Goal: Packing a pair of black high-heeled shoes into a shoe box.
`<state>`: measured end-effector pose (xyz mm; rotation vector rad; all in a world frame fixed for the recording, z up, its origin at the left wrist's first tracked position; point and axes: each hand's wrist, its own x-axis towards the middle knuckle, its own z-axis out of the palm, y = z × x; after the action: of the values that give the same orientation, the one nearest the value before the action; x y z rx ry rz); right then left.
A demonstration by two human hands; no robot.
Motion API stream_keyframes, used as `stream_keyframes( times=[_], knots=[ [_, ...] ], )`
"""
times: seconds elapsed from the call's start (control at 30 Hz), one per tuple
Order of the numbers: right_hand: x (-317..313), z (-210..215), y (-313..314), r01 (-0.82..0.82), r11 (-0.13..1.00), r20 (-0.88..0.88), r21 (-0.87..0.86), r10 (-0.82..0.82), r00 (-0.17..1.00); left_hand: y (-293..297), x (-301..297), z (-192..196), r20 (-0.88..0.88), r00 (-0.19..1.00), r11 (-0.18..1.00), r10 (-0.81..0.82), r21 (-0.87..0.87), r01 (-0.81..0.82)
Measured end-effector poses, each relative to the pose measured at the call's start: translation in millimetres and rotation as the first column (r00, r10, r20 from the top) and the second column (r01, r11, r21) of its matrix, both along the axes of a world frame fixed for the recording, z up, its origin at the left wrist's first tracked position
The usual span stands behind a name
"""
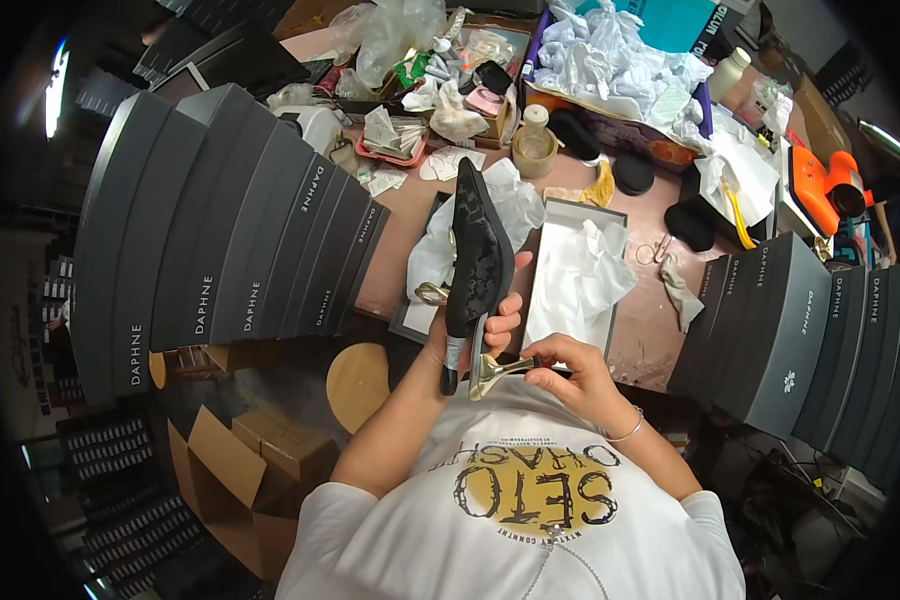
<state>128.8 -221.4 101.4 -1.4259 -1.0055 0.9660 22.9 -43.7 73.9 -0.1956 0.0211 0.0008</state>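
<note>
A black pointed shoe [477, 245] with a floral-patterned surface stands nearly upright before my chest, toe pointing away. My left hand [502, 325] is closed around it from behind and the right side; a greyish wrap shows near its lower end. With thumb and fingers, my right hand [570, 372] pinches the dark end of a gold-coloured metallic piece [486, 377], flared at its left end, close against the shoe's lower part. Its exact kind is unclear. A gold-coloured metal fitting [431, 293] shows left of the shoe. White tissue paper [513, 207] lies behind it.
An open grey box [620, 225] with tissue paper sits right of the shoe. Dark shoe boxes are stacked left [240, 215] and right [770, 335]. Beyond are a bottle [536, 120], a purple bin [532, 75] of crumpled paper and an orange tool [820, 180]. Cartons [285, 445] stand lower left.
</note>
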Motion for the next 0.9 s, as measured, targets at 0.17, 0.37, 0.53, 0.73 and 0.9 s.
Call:
stream_keyframes(
  times=[0.17, 0.37, 0.53, 0.73, 0.9],
  knots=[
    [5.5, 4.5, -2.3, -0.020, 1.000, 0.053, 0.009, 0.019, 0.998, -1.9, 8.3, 2.1, 0.022, 0.999, 0.994, -0.026, 0.104, 0.023],
    [6.6, -3.8, -0.5, -0.032, 0.999, 0.047, 0.006, 0.032, 0.998, -3.6, 2.9, 5.3, -0.098, 0.995, 0.989, 0.013, 0.149, 0.002],
    [14.5, -14.0, -4.3, -0.003, 0.999, -0.016, 0.041, 0.003, 1.000, 1.3, 1.4, -17.3, -0.090, 0.995, 0.983, -0.052, 0.170, 0.067],
    [84.3, -70.5, -48.0, 0.533, 0.837, 0.375, -0.126, -0.457, 0.806, -9.1, -9.9, -28.5, -0.329, 0.931, 0.983, 0.157, 0.143, -0.115],
    [173.7, -139.2, -81.0, 0.815, 0.579, 0.718, -0.031, -0.554, 0.421, -18.2, 3.4, -39.0, -0.467, 0.870, 0.959, 0.159, 0.283, -0.024]
  ],
)
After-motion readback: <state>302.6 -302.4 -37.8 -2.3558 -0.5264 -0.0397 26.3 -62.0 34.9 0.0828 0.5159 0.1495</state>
